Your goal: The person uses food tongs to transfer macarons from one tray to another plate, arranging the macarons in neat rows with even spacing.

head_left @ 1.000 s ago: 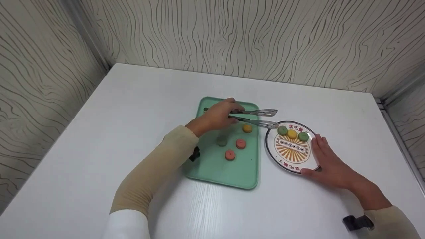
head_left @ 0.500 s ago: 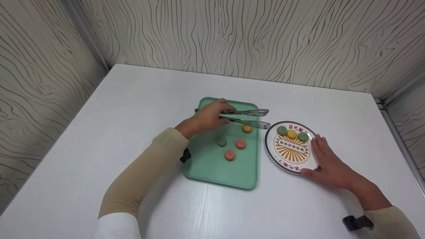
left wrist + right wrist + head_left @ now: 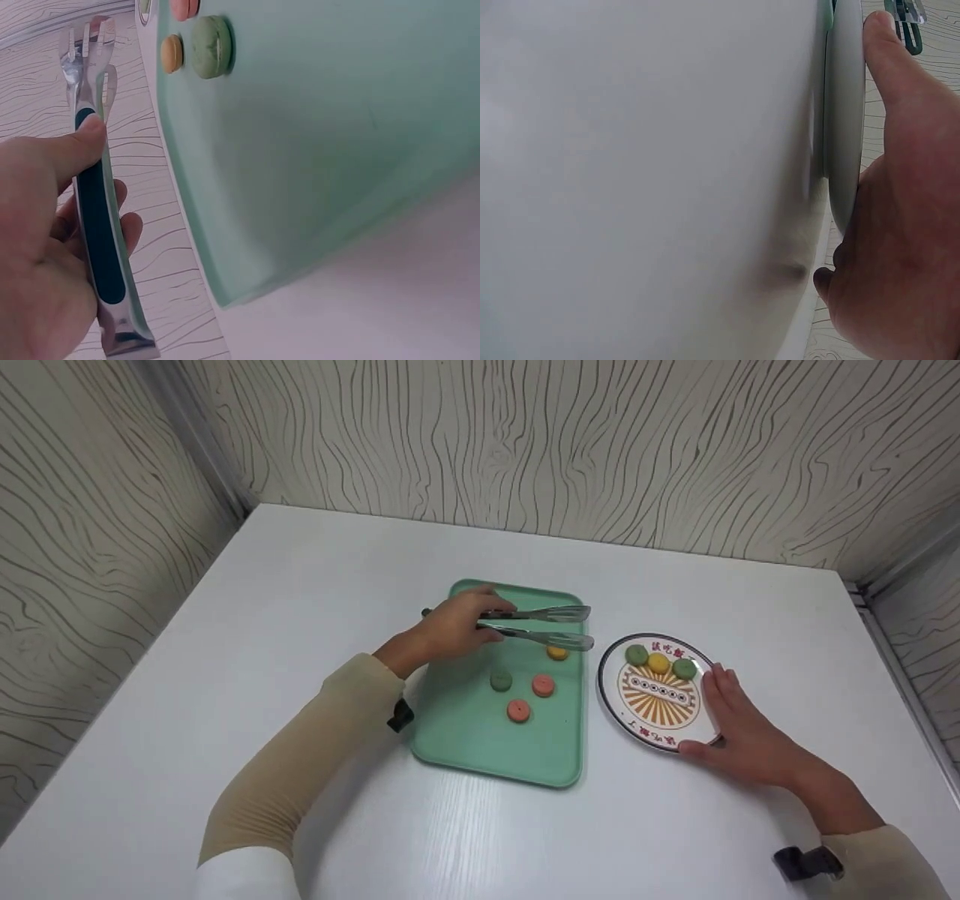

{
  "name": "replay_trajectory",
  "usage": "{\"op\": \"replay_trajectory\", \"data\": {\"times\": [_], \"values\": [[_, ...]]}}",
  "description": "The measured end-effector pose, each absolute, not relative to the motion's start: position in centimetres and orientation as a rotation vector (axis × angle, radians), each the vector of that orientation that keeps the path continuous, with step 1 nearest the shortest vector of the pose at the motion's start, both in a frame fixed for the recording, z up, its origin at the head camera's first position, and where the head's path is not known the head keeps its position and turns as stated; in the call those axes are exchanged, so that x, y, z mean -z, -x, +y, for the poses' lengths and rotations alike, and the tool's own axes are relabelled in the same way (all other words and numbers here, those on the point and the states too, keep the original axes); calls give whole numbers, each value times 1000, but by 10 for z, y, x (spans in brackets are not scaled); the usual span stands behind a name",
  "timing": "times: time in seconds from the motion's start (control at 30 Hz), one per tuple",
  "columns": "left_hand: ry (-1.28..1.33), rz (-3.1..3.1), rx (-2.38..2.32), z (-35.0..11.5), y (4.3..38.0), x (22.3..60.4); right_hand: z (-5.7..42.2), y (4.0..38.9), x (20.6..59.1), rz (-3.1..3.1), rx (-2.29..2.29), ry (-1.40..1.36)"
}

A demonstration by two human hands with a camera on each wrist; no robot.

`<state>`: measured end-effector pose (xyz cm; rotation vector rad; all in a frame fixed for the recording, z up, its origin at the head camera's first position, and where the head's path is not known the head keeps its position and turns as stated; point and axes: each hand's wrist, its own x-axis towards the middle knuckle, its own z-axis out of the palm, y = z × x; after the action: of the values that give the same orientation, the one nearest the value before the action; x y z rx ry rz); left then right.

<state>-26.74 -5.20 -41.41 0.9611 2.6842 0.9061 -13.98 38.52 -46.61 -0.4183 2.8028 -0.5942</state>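
My left hand point(image 3: 454, 624) grips metal tongs point(image 3: 551, 615) with dark handle inlays, held over the far part of a green tray point(image 3: 480, 746). The arms of the tongs stand apart with nothing between them, and their tips overlap a yellow macaron point(image 3: 557, 653) in the head view. Nearer on the tray lie a green macaron point(image 3: 501, 679) and two pink macarons point(image 3: 544, 685). My right hand point(image 3: 754, 739) rests against the right rim of a round printed plate point(image 3: 619, 709), thumb and fingers spread along its edge. On the plate, a yellow macaron point(image 3: 658, 663) sits between two green macarons point(image 3: 637, 655).
A white table point(image 3: 315, 585) carries the tray and, to its right, the plate, with a narrow gap between them. Wood-grain patterned panels point(image 3: 510, 450) stand behind the table and at its sides.
My left hand has drawn the tongs leftward, away from the plate's rim and back over the tray. The right hand and the plate have stayed in place.
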Motion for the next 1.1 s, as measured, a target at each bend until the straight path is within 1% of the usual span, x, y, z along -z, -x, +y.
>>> {"op": "replay_trajectory", "data": {"times": [0.5,1.1], "values": [[-890,2678,-928,-70,264,418,384,139,465,2812,581,411],[-894,2672,-989,-95,259,419,385,140,466,2802,601,413]]}}
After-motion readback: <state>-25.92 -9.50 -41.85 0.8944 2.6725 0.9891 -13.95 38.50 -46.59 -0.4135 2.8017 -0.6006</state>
